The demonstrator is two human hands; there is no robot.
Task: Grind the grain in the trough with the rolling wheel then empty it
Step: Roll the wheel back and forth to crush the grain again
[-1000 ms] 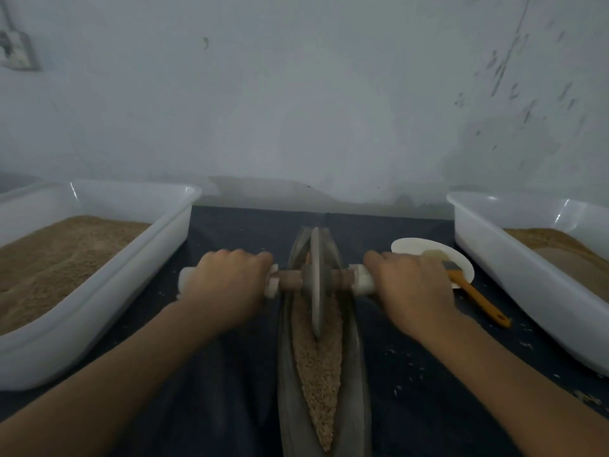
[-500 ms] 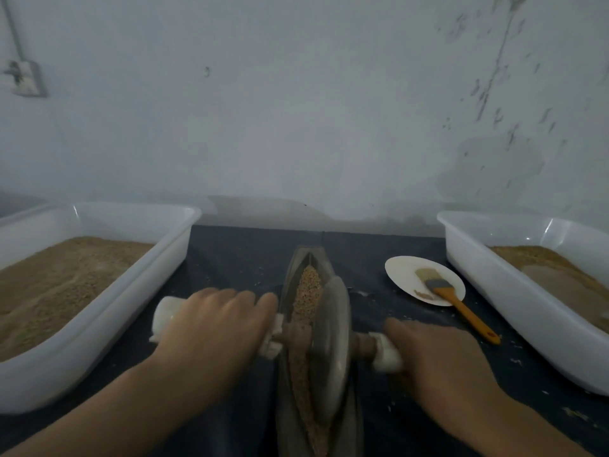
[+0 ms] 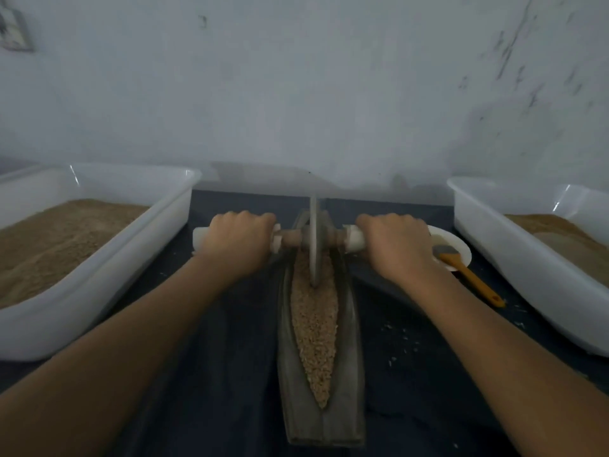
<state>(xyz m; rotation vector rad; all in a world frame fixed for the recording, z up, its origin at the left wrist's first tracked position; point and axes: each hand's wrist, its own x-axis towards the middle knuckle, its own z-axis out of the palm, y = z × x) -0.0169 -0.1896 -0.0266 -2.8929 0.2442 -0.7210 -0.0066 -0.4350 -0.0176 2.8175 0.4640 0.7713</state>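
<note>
Dark cloth point(image 3: 230, 374) holds two tubs point(image 3: 99, 291) flanking trough point(image 3: 349, 357), brush point(image 3: 468, 275).

two white tubs point(image 3: 99, 291) point(image 3: 527, 268), paper plate point(image 3: 459, 255), orange brush point(image 3: 471, 278), dark cloth point(image 3: 230, 374)

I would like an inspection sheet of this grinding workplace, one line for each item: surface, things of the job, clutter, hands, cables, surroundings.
Surface: dark cloth over the table, with scattered pale crumbs right of the trough.
Job's things: long trough holds grain; the rolling wheel stands upright at its far end.
Clutter: left tub and right tub, both holding brown meal; white plate with an orange-handled brush whose head lies on it.
Hands: left hand and right hand each grip a white-wrapped end of the wheel's axle.
Cables: nothing seen.
Surroundings: stained pale wall; a blurred fitting at upper left, kind unclear.
</note>
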